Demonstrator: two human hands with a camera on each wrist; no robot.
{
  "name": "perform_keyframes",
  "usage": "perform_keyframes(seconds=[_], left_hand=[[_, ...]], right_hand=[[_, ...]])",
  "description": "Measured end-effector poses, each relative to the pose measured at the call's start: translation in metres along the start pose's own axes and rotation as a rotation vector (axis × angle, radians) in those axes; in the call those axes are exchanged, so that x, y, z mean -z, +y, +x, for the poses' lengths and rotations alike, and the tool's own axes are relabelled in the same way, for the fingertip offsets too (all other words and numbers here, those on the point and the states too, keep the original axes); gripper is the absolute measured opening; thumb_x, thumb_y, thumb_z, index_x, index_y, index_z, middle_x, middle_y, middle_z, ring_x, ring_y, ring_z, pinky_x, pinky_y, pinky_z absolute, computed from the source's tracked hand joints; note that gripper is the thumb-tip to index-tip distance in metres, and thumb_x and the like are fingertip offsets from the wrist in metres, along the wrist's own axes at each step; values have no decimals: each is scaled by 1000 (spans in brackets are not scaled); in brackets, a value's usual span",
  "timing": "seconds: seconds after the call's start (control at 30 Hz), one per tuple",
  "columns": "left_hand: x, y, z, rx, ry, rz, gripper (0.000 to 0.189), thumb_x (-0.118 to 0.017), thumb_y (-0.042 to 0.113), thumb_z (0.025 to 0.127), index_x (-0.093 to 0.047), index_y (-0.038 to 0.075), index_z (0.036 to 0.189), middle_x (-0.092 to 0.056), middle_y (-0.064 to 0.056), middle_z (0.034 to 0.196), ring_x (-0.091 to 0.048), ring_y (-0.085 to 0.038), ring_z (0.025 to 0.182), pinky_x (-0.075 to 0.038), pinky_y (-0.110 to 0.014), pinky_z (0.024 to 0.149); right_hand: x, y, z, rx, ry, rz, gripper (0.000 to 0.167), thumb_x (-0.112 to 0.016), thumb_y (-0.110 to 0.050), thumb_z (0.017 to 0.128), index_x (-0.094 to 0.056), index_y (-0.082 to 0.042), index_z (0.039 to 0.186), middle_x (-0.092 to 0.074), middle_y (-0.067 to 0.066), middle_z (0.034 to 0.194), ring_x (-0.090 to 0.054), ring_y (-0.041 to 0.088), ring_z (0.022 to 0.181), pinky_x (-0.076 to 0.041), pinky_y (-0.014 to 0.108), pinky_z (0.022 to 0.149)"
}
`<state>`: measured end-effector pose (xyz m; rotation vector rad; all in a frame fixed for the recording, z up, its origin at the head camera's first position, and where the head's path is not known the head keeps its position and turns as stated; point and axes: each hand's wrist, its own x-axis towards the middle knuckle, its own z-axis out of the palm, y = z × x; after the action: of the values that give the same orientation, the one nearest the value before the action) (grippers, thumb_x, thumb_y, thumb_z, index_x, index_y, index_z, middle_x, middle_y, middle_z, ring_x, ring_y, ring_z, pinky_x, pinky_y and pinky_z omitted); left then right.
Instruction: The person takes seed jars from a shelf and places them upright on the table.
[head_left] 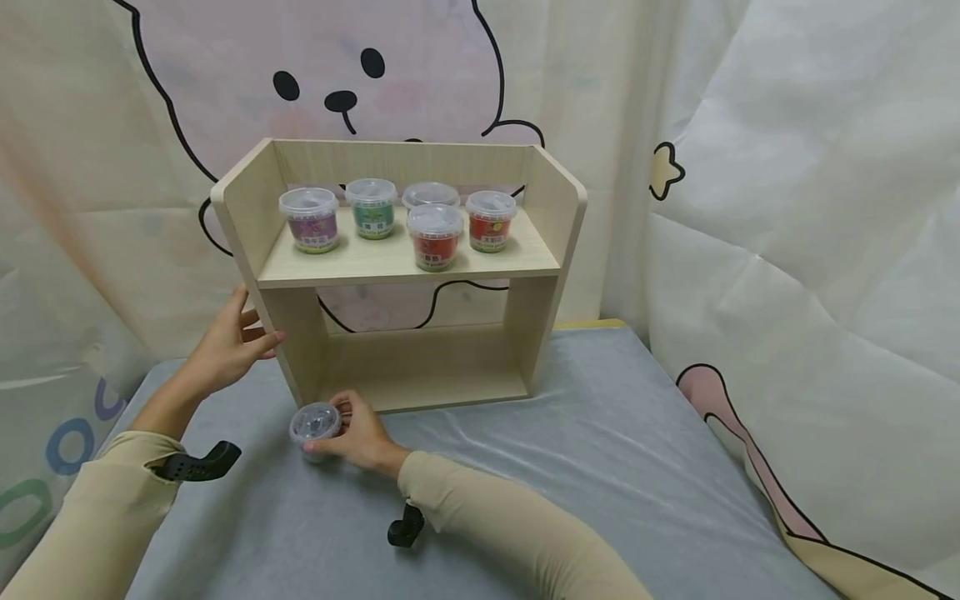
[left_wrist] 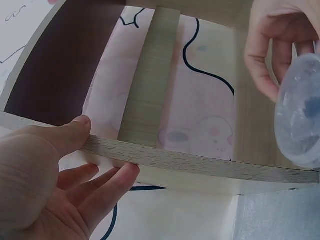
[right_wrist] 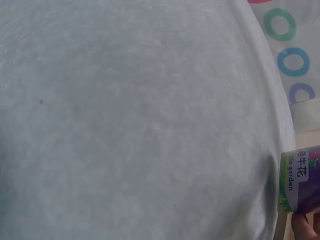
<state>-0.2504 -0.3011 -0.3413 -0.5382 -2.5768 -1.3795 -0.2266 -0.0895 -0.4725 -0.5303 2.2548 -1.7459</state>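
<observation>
A pale wooden two-level shelf [head_left: 427,367] stands on a surface [head_left: 615,425] covered in grey-blue cloth. Behind it hangs a light curtain [head_left: 592,108] with a large pink cartoon animal outlined in black; a small star is drawn farther right, and coloured rings at lower left. Five small tubs with clear lids stand upright on the upper level: a purple tub [head_left: 313,229] at the left, a green tub [head_left: 374,218] beside it, a red tub [head_left: 436,248] near the front edge, a second red tub [head_left: 490,231] to its right, and a rear tub [head_left: 431,193] mostly blocked from view by the front red one. A sixth, the held tub [head_left: 315,422], is just in front of the shelf's lower left corner; the right wrist view shows its purple label. Whether its base touches the cloth cannot be told. The left hand [head_left: 228,346] grips the edge of the shelf's left side panel, thumb on one side and fingers loosely spread on the other. The right hand [head_left: 363,433] holds the sixth tub between thumb and curved fingers, the gap between them only as wide as the tub.
</observation>
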Motion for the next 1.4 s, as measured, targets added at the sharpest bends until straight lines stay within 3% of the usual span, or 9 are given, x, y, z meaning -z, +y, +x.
perform_keyframes(seconds=[0.37,0.67,0.8,0.97,1.27,1.4], left_hand=[[-1,-1,1,0,2,-14,96,-59,2,99,5,36,163,-24,-39,158,-46,-69,124,-63,-30,69],[1,-5,-2,11,15,-31,98,-63,8,99,5,41,162,-22,-37,160,-46,-69,124,-64,-34,69],[-3,-5,-3,-5,36,-33,100,-64,6,98,4,41,162,-20,-35,161,-46,-70,123,-63,-29,68],[-10,-8,-2,-25,68,-59,105,-66,0,94,4,38,162,-19,-36,160,-44,-72,124,-58,-22,67],[-12,-13,-4,25,104,-41,103,-65,0,94,4,33,162,-25,-42,156,-44,-71,123,-57,-20,66],[-16,-12,-3,12,99,-48,101,-64,-2,94,3,30,163,-22,-41,156,-44,-72,123,-57,-22,65]], right_hand=[[-11,2,-6,10,21,-97,62,-90,-13,75,-49,-14,121,-60,-6,111,-57,-3,94,-47,13,81],[-4,4,-9,8,-31,-67,55,-87,-15,80,-53,-15,124,-60,-6,117,-59,-1,99,-50,14,86],[8,1,-11,14,-81,-46,54,-80,-18,87,-54,-10,133,-59,3,135,-62,16,118,-53,24,99],[31,-2,-13,32,-142,-24,55,-74,-19,93,-50,-6,140,-52,16,148,-54,33,136,-48,38,112],[72,-19,-21,85,-169,22,49,-69,-12,95,-53,-7,142,-54,15,148,-50,36,140,-44,44,116],[87,-32,-27,117,-175,51,49,-68,-7,95,-53,-4,142,-55,16,147,-53,32,138,-45,36,115]])
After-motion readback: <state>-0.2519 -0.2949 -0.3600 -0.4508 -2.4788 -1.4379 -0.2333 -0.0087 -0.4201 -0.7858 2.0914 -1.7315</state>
